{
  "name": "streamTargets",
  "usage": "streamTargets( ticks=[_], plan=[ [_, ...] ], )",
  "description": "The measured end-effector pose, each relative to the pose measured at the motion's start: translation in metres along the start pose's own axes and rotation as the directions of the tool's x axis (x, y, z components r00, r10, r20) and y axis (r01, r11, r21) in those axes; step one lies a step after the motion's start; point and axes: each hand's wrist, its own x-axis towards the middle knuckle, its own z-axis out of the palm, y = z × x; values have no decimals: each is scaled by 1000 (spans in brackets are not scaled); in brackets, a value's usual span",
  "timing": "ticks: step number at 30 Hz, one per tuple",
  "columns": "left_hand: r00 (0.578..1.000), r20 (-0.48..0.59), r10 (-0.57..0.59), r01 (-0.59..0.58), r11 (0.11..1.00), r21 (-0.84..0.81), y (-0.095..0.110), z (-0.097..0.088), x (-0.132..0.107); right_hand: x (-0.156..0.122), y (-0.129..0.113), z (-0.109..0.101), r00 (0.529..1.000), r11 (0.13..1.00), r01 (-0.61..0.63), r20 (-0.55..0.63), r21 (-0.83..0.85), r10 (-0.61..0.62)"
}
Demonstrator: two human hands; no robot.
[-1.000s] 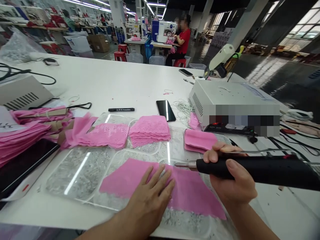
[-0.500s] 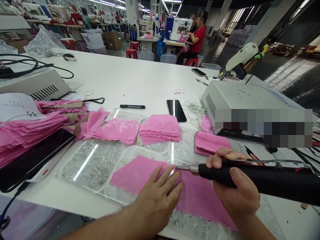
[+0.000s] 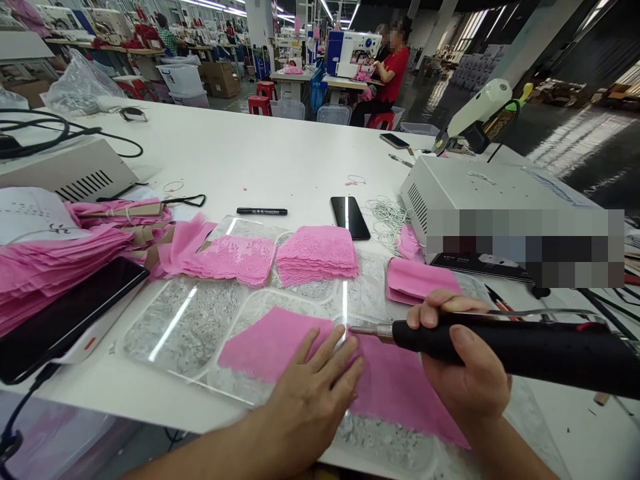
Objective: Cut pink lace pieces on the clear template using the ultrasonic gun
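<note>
My left hand [image 3: 313, 393] lies flat with fingers spread on a pink lace piece [image 3: 270, 343] that rests on a clear scratched plate [image 3: 185, 327]. My right hand [image 3: 463, 367] grips a black handheld tool [image 3: 505, 347] with a metal tip [image 3: 363, 329]. The tip touches the lace just beyond my left fingertips. More pink lace stacks [image 3: 316, 253] lie further back on the plates.
A white machine box [image 3: 480, 193] stands at the right with a glue gun [image 3: 475, 110] on it. A black phone [image 3: 350, 217], a marker [image 3: 262, 211], and white elastic loops [image 3: 387, 215] lie behind. Pink fabric piles [image 3: 45, 267] and a tablet [image 3: 60, 320] sit left. A person in red sits far back.
The view shifted left and then a little up. My hands and the tool tip stay at nearly the same spot on the lace.
</note>
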Motion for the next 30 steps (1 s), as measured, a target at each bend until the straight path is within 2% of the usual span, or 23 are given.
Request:
streamTargets(
  ticks=[3,8,13,18,25,30],
  plan=[
    [999,-13,35,-36,999,-31,2,-14,-5,-1,-4,-1,1000,1000,-8,-19,25,9],
    [998,-33,50,-54,992,-116,2,-26,-18,-5,-8,-2,999,1000,-30,44,5,30],
    [997,29,72,-68,990,-125,0,-23,-22,-7,-6,0,1000,1000,-27,16,-1,27],
    [995,47,85,-78,988,-137,-1,-21,-22,-7,-3,0,995,1000,-5,95,7,4],
    [995,2,98,-96,980,-174,-2,-20,-22,-8,-7,-3,993,998,-19,115,51,13],
    [995,-36,95,-100,978,-182,-2,-22,-20,-13,-10,-4,982,993,-68,184,92,51]
  ],
)
